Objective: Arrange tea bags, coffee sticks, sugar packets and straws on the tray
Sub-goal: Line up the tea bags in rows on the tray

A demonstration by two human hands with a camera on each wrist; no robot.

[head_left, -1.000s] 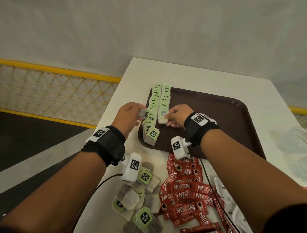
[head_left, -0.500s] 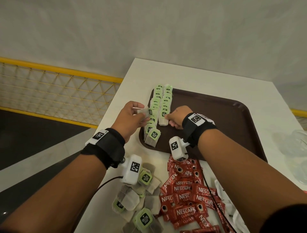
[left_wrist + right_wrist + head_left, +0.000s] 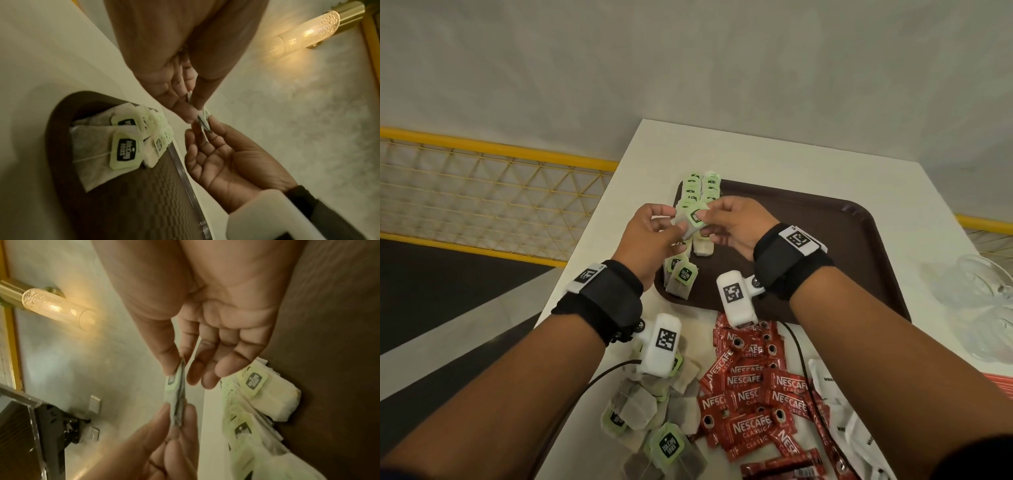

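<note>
A tea bag (image 3: 693, 219) with a green tag hangs in the air above the left end of the brown tray (image 3: 825, 240). My left hand (image 3: 678, 224) pinches its left side and my right hand (image 3: 705, 216) pinches the tag side. In the left wrist view the left hand (image 3: 193, 104) pinches the tea bag (image 3: 203, 121) edge-on. In the right wrist view the right hand (image 3: 178, 368) pinches the tea bag (image 3: 176, 394) between thumb and forefinger. Two rows of tea bags (image 3: 702, 188) lie along the tray's left side. Coffee sticks (image 3: 753, 394) and sugar packets (image 3: 842, 421) lie on the table.
A heap of loose tea bags (image 3: 650, 411) lies on the white table (image 3: 791, 164) near its front left edge. A clear glass dish (image 3: 979, 308) stands at the right. A yellow railing (image 3: 500, 150) runs beyond the table's left edge.
Both hands have risen from the tea-bag rows on the tray. The left hand lifted its tea bag, and the right hand now pinches it too.
</note>
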